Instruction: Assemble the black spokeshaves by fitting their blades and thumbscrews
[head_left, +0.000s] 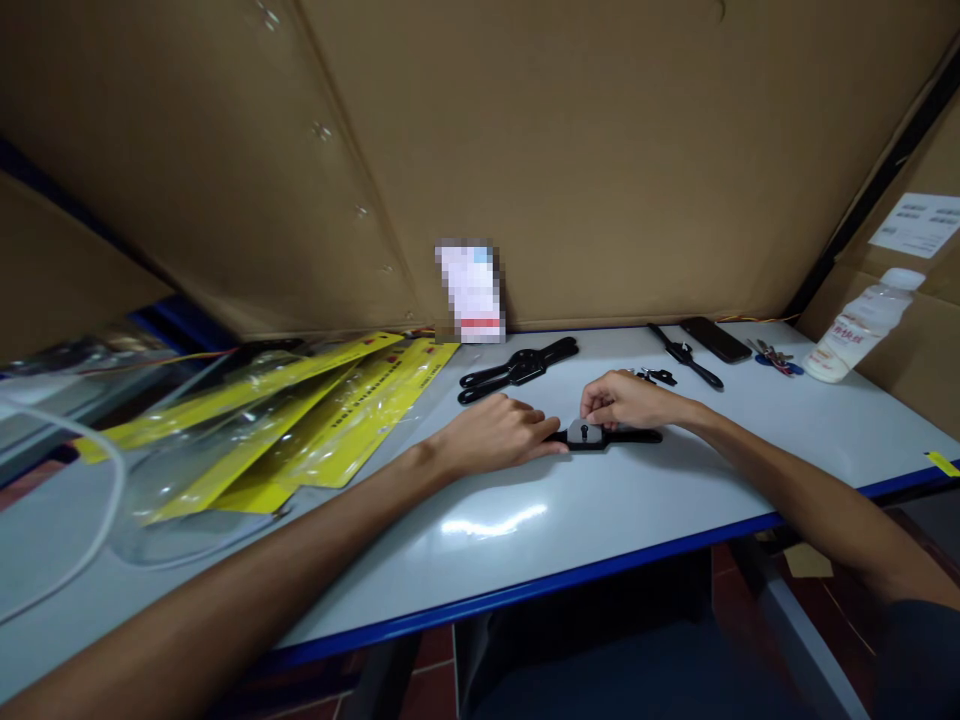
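Observation:
A black spokeshave [634, 436] with a grey metal plate and a dark screw at its centre lies on the table in front of me. My left hand [504, 434] is closed round its left handle, thumb along the near side. At the far edge of the grey plate, the fingers of my right hand [626, 400] are pinched together; whatever they grip there is hidden. Small black metal parts [656, 376] lie just behind my right hand. Further back to the left, more black spokeshave bodies [519, 368] rest side by side, and another black spokeshave [686, 356] lies at the right.
Yellow cards in clear plastic packaging [330, 440] spread over the table's left side, near a white cable [112, 500]. At the back right are a dark phone [716, 339], keys [776, 358] and a white bottle [862, 325]. Cardboard [600, 160] walls the back.

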